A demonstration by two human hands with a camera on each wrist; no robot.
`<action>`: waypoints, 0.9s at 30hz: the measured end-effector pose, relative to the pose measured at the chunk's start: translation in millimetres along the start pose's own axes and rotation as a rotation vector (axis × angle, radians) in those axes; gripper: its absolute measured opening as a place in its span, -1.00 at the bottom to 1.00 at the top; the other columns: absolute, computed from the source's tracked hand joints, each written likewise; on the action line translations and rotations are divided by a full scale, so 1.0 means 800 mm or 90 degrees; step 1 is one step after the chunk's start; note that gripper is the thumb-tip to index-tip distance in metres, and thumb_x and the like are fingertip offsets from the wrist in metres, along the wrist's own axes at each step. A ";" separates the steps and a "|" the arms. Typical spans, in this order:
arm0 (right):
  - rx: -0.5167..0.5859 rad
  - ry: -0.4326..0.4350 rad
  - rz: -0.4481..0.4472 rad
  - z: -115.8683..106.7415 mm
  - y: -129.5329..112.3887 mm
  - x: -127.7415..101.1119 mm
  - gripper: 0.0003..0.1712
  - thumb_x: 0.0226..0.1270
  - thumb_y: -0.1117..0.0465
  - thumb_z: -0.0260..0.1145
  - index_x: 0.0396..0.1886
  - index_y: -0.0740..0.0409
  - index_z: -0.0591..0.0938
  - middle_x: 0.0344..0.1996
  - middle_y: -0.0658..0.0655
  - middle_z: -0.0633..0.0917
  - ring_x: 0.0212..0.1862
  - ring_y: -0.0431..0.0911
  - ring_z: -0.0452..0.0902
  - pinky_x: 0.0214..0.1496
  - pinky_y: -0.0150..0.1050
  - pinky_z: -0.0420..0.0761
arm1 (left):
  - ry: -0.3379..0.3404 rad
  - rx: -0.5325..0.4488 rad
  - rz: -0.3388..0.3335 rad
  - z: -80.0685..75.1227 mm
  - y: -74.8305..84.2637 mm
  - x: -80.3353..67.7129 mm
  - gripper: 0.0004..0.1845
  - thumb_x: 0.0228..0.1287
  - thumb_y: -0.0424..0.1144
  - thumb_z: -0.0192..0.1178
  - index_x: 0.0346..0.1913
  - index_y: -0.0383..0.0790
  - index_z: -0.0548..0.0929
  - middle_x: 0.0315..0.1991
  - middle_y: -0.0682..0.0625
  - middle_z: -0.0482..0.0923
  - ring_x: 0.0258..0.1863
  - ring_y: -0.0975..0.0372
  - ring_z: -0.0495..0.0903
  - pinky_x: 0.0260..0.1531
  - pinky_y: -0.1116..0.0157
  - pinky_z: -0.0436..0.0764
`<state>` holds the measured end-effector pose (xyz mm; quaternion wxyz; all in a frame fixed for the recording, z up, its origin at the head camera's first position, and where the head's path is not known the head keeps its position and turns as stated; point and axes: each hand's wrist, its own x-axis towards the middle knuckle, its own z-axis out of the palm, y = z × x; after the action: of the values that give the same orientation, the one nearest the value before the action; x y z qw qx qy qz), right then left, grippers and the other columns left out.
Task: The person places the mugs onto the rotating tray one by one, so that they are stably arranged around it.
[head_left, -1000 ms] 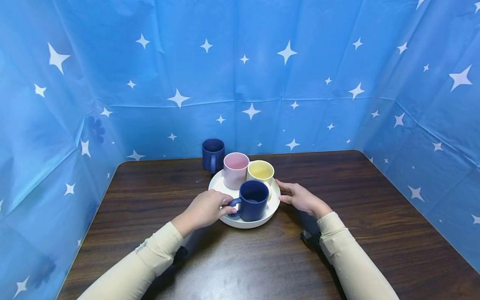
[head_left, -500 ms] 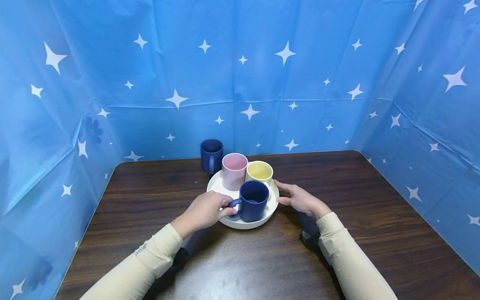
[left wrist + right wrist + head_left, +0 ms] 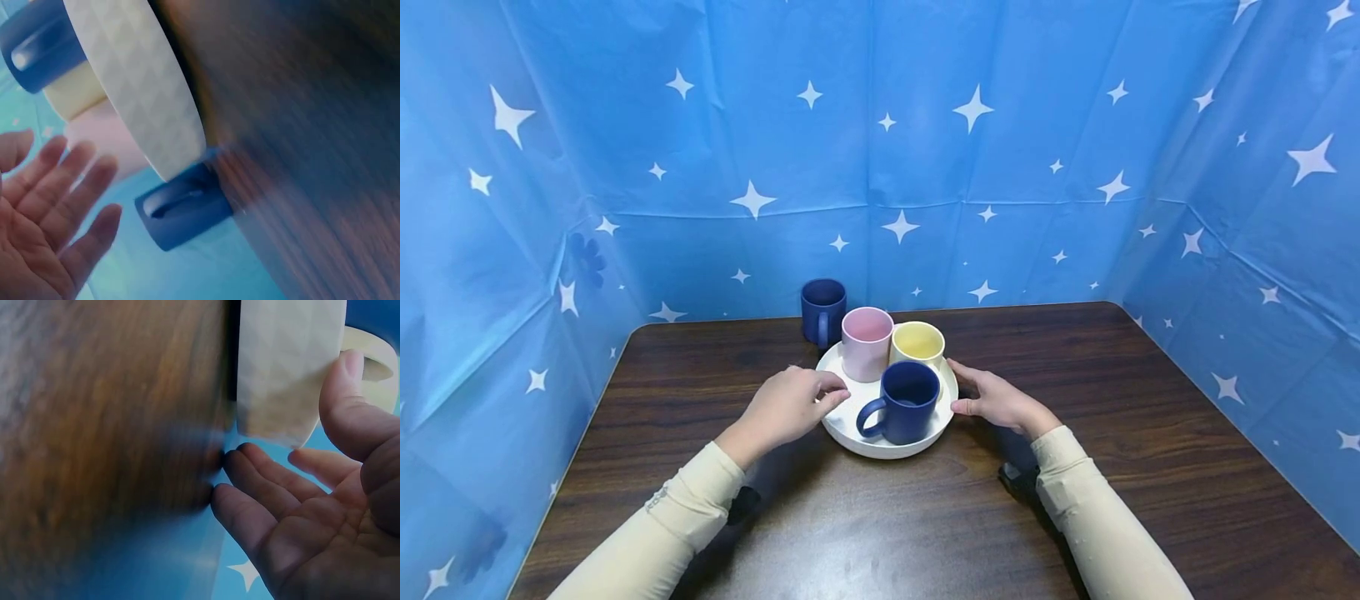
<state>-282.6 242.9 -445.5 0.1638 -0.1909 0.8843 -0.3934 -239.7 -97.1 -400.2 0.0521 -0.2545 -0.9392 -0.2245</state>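
A round white tray holds a pink mug, a yellow mug and a dark blue mug at its front, handle pointing left. My left hand hovers at the tray's left rim, apart from the blue mug's handle; its fingers look loose and hold nothing in the left wrist view. At the opposite side, my right hand lies beside the tray's rim with fingers extended and thumb near the edge. The right wrist view shows the thumb overlapping the faceted tray wall; contact is unclear.
A second dark blue mug stands on the table behind the tray, close to its back left. The dark wooden table ends at a blue star-printed curtain at the back and sides.
My left hand has let go of the front blue mug's handle and moved left and slightly back. My right hand and the mugs stay nearly where they were.
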 end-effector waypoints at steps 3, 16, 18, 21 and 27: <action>0.002 0.003 -0.001 0.000 0.001 0.001 -0.12 0.35 0.16 0.28 0.54 0.09 0.05 0.49 0.21 0.16 0.50 0.11 0.01 0.44 0.12 0.15 | 0.038 0.037 -0.042 -0.003 -0.009 0.000 -0.74 0.35 -0.03 0.18 -0.11 -0.09 0.74 -0.35 0.06 0.72 -0.43 0.27 0.63 -0.45 0.23 0.59; 0.040 0.024 -0.011 0.003 0.006 0.001 -0.16 0.36 0.22 0.26 0.51 0.25 0.08 0.37 0.34 0.35 0.38 0.17 0.28 0.30 0.05 0.40 | -0.103 0.109 -0.088 0.010 -0.042 -0.008 -0.38 0.26 0.10 0.24 0.28 -0.20 0.51 0.22 -0.15 0.52 0.17 -0.02 0.55 0.07 -0.07 0.54; 0.043 0.029 -0.008 0.004 0.006 0.001 -0.17 0.36 0.22 0.25 0.51 0.25 0.08 0.38 0.33 0.34 0.39 0.16 0.28 0.30 0.05 0.40 | -0.096 0.117 -0.083 0.009 -0.043 -0.008 -0.41 0.23 0.08 0.27 0.24 -0.18 0.56 0.15 -0.14 0.58 0.10 -0.01 0.59 0.01 -0.05 0.58; 0.054 0.036 -0.003 0.006 0.007 0.002 -0.19 0.38 0.21 0.23 0.51 0.25 0.08 0.37 0.33 0.35 0.38 0.16 0.29 0.30 0.04 0.40 | -0.082 0.131 -0.070 0.008 -0.043 -0.009 -0.50 0.21 0.06 0.30 0.13 -0.15 0.65 0.05 -0.11 0.65 0.02 0.01 0.65 -0.07 -0.01 0.61; 0.072 0.035 -0.008 0.009 0.009 0.000 -0.23 0.44 0.20 0.17 0.51 0.27 0.06 0.38 0.34 0.33 0.39 0.16 0.28 0.32 0.03 0.38 | -0.069 0.130 -0.058 0.008 -0.043 -0.012 -0.60 0.18 0.04 0.33 0.00 -0.10 0.74 0.00 -0.04 0.69 -0.02 0.04 0.67 -0.09 0.02 0.62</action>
<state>-280.8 242.9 -455.9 0.1471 -0.1761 0.8635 -0.4491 -248.8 -124.7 -421.3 0.0168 -0.2164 -0.9693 -0.1159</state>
